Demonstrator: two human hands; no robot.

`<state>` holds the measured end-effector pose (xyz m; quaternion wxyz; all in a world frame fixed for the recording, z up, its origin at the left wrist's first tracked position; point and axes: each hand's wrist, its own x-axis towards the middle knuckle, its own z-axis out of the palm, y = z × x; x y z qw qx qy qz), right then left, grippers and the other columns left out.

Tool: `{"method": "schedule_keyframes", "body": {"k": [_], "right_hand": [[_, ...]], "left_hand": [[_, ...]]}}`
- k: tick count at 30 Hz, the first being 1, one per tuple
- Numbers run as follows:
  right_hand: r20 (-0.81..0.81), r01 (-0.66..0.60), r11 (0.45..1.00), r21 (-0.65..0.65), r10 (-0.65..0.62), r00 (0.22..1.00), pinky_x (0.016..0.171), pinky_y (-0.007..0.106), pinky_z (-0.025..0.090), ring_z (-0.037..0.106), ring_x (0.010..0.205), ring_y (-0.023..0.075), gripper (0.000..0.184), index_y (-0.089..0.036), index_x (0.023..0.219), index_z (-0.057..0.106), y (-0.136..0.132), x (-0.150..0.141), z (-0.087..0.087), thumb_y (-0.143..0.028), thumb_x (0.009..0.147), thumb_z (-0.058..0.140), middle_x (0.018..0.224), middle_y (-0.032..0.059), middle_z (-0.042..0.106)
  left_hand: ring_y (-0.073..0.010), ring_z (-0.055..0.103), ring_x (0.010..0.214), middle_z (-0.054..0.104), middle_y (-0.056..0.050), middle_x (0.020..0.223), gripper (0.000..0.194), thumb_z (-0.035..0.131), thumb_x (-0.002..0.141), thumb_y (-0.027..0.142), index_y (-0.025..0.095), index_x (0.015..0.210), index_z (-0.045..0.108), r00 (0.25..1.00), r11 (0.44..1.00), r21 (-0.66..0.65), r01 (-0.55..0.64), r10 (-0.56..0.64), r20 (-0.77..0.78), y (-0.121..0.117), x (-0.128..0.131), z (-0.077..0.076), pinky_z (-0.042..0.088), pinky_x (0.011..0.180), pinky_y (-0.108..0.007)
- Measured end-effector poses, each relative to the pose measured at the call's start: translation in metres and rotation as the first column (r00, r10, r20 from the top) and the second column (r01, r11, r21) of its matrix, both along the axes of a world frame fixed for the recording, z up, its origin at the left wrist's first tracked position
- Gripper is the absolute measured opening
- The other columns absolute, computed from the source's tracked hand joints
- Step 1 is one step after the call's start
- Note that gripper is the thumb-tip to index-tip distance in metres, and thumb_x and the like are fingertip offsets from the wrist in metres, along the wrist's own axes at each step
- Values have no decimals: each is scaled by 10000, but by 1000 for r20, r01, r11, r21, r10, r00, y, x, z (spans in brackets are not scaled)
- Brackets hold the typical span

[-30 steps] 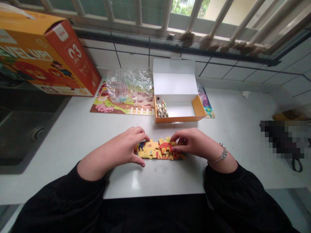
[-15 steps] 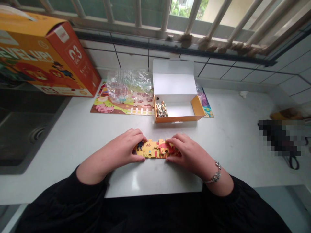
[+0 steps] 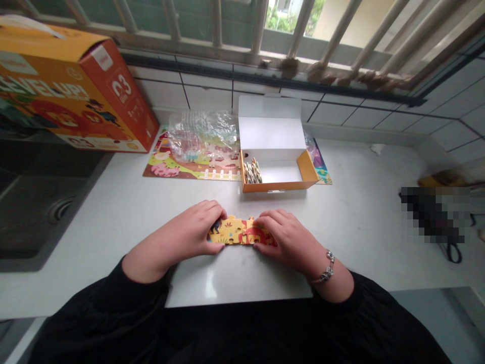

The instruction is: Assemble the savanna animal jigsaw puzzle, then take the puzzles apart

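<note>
Low over the front of the white counter, my left hand (image 3: 202, 227) is closed on the left end of some yellow jigsaw puzzle pieces (image 3: 232, 231). My right hand (image 3: 278, 233) grips the red and yellow puzzle pieces (image 3: 253, 233) at the right end, thumb below and fingers above. The two groups meet edge to edge in the middle; whether they are fully locked cannot be made out. Beyond my hands stands an open orange and white box (image 3: 280, 187), with a stack of puzzle pieces (image 3: 252, 172) upright in its left end.
Printed puzzle boards (image 3: 162, 169) lie under the box and a crumpled clear plastic bag (image 3: 204, 134). A large orange carton (image 3: 125, 101) stands back left, beside the sink (image 3: 30, 212). A blurred dark object (image 3: 432, 215) rests at right. Window bars (image 3: 215, 25) line the back.
My right hand has moved slightly left with its pieces, and the gap between the two groups has closed. The left hand has barely shifted.
</note>
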<state>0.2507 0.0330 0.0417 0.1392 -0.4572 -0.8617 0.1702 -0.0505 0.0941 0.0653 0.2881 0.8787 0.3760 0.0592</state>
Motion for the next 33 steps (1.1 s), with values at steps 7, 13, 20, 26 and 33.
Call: {"method": "schedule_keyframes", "body": {"k": [7, 13, 20, 26, 33], "right_hand": [[-37, 5, 997, 79, -2, 999, 963, 537, 610, 706, 1106, 365, 416, -155, 1296, 661, 1, 4, -9, -274, 924, 804, 1243, 196, 748], [-100, 28, 998, 59, -22, 995, 955, 526, 637, 718, 1115, 346, 314, -186, 1249, 670, 5, 9, -7, -270, 969, 784, 1262, 192, 732], [-128, 86, 996, -22, -88, 988, 1109, 601, 616, 718, 1287, 367, 578, -256, 1448, 628, -4, 30, 3, -349, 942, 892, 1383, 162, 743], [-64, 162, 985, -54, -165, 984, 1182, 663, 575, 666, 1411, 401, 855, -294, 1569, 545, -28, 54, -1, -357, 844, 992, 1535, 166, 678], [-92, 175, 984, -38, -178, 980, 1048, 605, 641, 739, 1234, 373, 634, -298, 1486, 603, -37, 48, -6, -297, 923, 895, 1370, 144, 748]], "left_hand": [[-280, 674, 1071, 711, -69, 1164, 390, 862, 852, 330, 216, 1177, 678, 999, 1000, -23, -16, 18, 46, 3, -9, 4, 529, 935, -389], [-291, 674, 1136, 720, -82, 1205, 383, 856, 898, 352, 223, 1223, 699, 998, 1000, -14, -1, 2, 55, 6, -9, 3, 527, 994, -409], [-304, 658, 1173, 717, -90, 1226, 381, 847, 903, 340, 228, 1242, 714, 999, 1000, 19, 5, -6, 40, 9, -12, -4, 522, 1018, -431], [-334, 648, 1231, 698, -119, 1309, 488, 895, 895, 424, 209, 1282, 687, 1000, 998, 63, -8, 9, -9, 9, -14, -3, 528, 1046, -449], [-408, 548, 1493, 618, -222, 1582, 732, 838, 969, 564, 186, 1537, 573, 998, 972, 229, 54, -58, 8, -6, 49, -10, 441, 1234, -556]]}}
